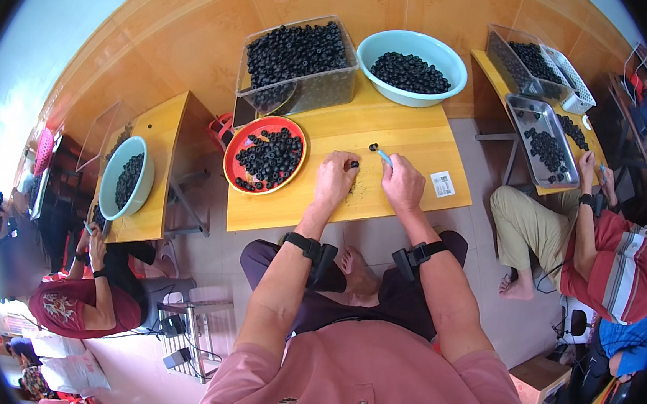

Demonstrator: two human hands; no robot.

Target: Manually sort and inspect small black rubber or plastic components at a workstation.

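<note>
My left hand (335,178) is closed in a pinch on a small black ring-like part (354,165), above the yellow table (422,134). In my right hand (402,182) is a slim light-blue tool (383,155), probably a small trimming knife; its working end is too small to make out. Close to its tip lies another black part (374,147). Dark crumbs are scattered on the wood between my hands. Left of my left hand sits a red round tray (299,175) with a yellow rim, holding many black parts (270,155).
At the back stand a clear plastic bin (325,91) and a light-blue basin (454,75), both filled with black parts. A white label (443,184) is on the table's right side. Co-workers sit at side tables, with another basin (139,186) left and a metal tray (524,112) right.
</note>
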